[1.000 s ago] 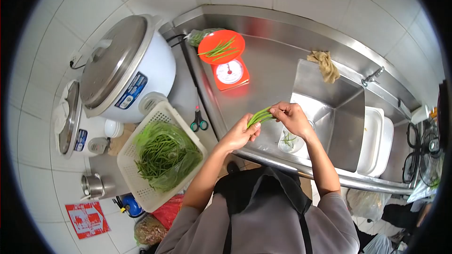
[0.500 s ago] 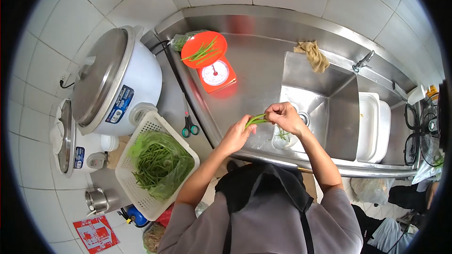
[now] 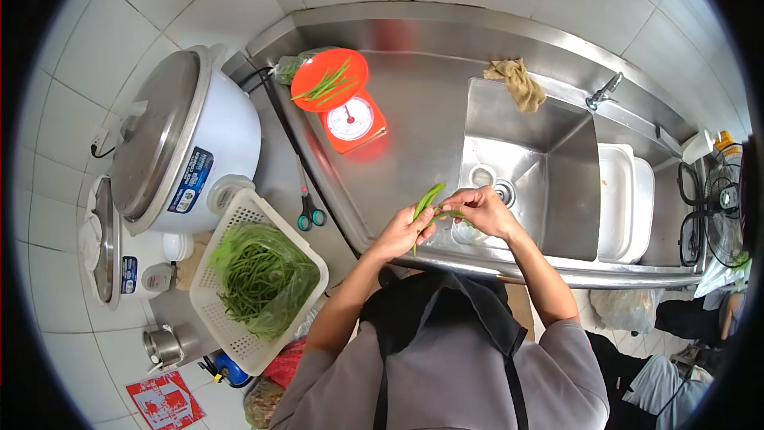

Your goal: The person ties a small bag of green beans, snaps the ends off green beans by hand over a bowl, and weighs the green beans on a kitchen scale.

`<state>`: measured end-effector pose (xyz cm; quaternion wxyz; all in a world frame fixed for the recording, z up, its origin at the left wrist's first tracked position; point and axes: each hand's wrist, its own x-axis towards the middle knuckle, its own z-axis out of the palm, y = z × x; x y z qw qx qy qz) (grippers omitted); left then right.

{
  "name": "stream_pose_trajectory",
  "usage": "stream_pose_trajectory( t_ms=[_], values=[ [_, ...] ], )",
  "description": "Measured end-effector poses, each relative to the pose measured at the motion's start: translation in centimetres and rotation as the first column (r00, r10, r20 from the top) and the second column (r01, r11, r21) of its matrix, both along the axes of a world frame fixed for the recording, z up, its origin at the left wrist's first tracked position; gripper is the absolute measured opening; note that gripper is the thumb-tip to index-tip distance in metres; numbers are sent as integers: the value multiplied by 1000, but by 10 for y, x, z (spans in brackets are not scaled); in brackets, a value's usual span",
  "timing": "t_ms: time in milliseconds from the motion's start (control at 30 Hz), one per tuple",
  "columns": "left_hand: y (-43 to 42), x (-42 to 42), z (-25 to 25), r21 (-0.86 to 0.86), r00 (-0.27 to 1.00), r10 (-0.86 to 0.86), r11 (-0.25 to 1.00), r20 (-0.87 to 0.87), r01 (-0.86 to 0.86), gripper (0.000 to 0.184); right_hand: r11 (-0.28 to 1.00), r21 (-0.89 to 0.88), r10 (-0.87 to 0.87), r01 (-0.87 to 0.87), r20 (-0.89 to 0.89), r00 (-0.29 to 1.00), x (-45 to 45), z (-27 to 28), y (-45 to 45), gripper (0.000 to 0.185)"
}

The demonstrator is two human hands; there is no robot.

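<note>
My left hand (image 3: 402, 234) is closed around a few green beans (image 3: 430, 194), whose ends stick up past the fingers. My right hand (image 3: 488, 213) pinches a bean that bends across from the left hand. Both hands are above the front edge of the steel counter, left of the sink drain. Below them, partly hidden, stands a clear container (image 3: 466, 233). A red kitchen scale (image 3: 350, 121) at the back left carries a few beans on its round pan (image 3: 350, 64). Many more beans (image 3: 259, 283) fill a plastic bag in a white basket (image 3: 305, 250) to my left.
Scissors (image 3: 309, 213) with black and teal handles lie left of the counter edge. A large rice cooker (image 3: 231, 123) stands further left. A brown cloth (image 3: 521, 87) hangs over the sink's back rim, near a tap (image 3: 605, 92). White trays (image 3: 614, 223) sit right of the sink (image 3: 569, 191).
My left hand's beans now point upward instead of lying across toward the right hand. The right hand has shifted slightly and bends one bean. The whole view has moved a little.
</note>
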<state>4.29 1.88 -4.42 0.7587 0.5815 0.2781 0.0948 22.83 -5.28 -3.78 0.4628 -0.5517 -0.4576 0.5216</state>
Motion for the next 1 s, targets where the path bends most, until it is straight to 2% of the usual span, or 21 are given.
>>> stream_pose_trajectory(
  t_ms=[33, 67, 167, 300, 333, 367, 400, 433, 467, 533, 600, 667, 700, 733, 833, 933, 1000],
  values=[
    [0, 2, 1, 11, 999, -33, 999, -6, 33, 44, 999, 30, 25, -25, 10, 1000, 0, 1, -2, 12],
    [1, 3, 1, 21, 998, -64, 998, -13, 64, 44, 993, 107, 37, -56, 173, 984, 3, 0, -4, 11],
    [0, 6, -1, 37, 989, -134, 990, -62, 136, 41, 956, 267, -1, -121, 415, 910, 2, -2, -8, 8],
    [1, 19, -15, 54, 980, -142, 987, -141, 150, 35, 948, 299, -88, -108, 575, 814, 3, -14, -13, 13],
    [0, 25, -24, 53, 979, -115, 991, -167, 126, 33, 994, 98, -87, 49, 425, 901, -1, -16, -16, 13],
    [-1, 32, -34, 52, 977, -89, 994, -194, 101, 31, 980, -45, -186, 196, 168, 968, 1, -37, -16, 12],
    [-3, 39, -44, 204, 968, -36, 975, -247, 88, 33, 931, -220, -317, 292, -85, 945, 5, -74, -15, 12],
    [-4, 47, -54, 353, 957, 25, 932, -289, 83, 34, 854, -403, -462, 327, -302, 834, 11, -106, -14, 11],
    [-4, 51, -59, 493, 943, 91, 866, -320, 83, 36, 832, -441, -520, 337, -408, 750, 20, -123, -17, 10],
    [-4, 55, -55, 520, 936, 113, 850, -334, 83, 36, 864, -341, -406, 371, -37, 913, 29, -133, -22, 9],
    [-5, 56, -59, 582, 929, 123, 805, -349, 112, 36, 921, -206, -259, 332, 315, 913, 37, -143, -28, 14],
    [0, 54, -73, 682, 926, 132, 714, -353, 158, 36, 919, -171, -316, 356, 221, 923, 44, -152, -32, 19],
    [1, 53, -76, 681, 928, 128, 715, -349, 158, 35, 918, -154, -339, 366, 173, 925, 45, -145, -33, 22],
    [3, 52, -78, 681, 929, 124, 715, -348, 159, 35, 912, -153, -342, 380, 225, 912, 45, -125, -31, 25],
    [5, 49, -76, 595, 934, 59, 785, -353, 176, 33, 907, 259, -417, 331, 446, 792, 37, -62, -31, 23],
    [7, 49, -59, 477, 927, -51, 846, -373, 239, 33, 880, 473, -352, -45, 711, 609, 43, -33, -29, 24],
    [9, 49, -56, 378, 917, -120, 885, -381, 273, 33, 886, 427, -281, -178, 802, 527, 50, -34, -26, 23]
  ],
)
